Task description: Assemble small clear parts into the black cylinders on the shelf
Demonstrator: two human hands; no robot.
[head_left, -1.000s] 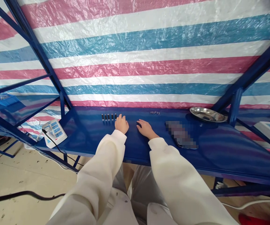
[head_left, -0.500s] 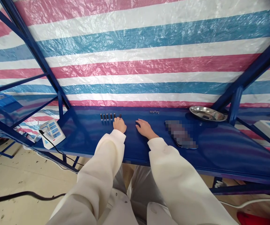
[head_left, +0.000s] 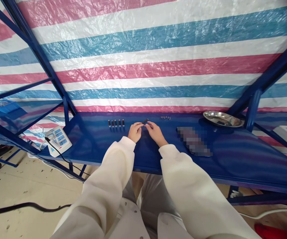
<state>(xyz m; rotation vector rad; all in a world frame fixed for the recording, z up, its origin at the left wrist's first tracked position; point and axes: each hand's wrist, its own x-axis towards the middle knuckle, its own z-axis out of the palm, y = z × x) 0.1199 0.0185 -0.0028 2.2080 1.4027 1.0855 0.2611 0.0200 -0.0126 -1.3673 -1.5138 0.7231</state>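
Observation:
A small dark cylinder (head_left: 145, 121) with a light end is held tilted between my two hands, just above the blue table. My left hand (head_left: 134, 132) pinches its lower end with closed fingers. My right hand (head_left: 156, 133) meets it from the other side, thumb and fingertips closed at the cylinder. To the left, several similar dark cylinders (head_left: 115, 123) form a row on the table. Several tiny shiny metal pieces (head_left: 165, 118) sit in a short row beyond my right hand. The cylinder's exact kind is too small to make out.
A shiny oval metal dish (head_left: 223, 120) lies at the back right of the blue table (head_left: 88, 146). A blurred-out flat dark object (head_left: 194, 142) lies right of my right hand. At the left edge sits a white power strip (head_left: 59, 141) with a black cord.
My left hand has taken a dark cylinder from the right end of the row and carried it right. My right hand has moved slightly up to meet it.

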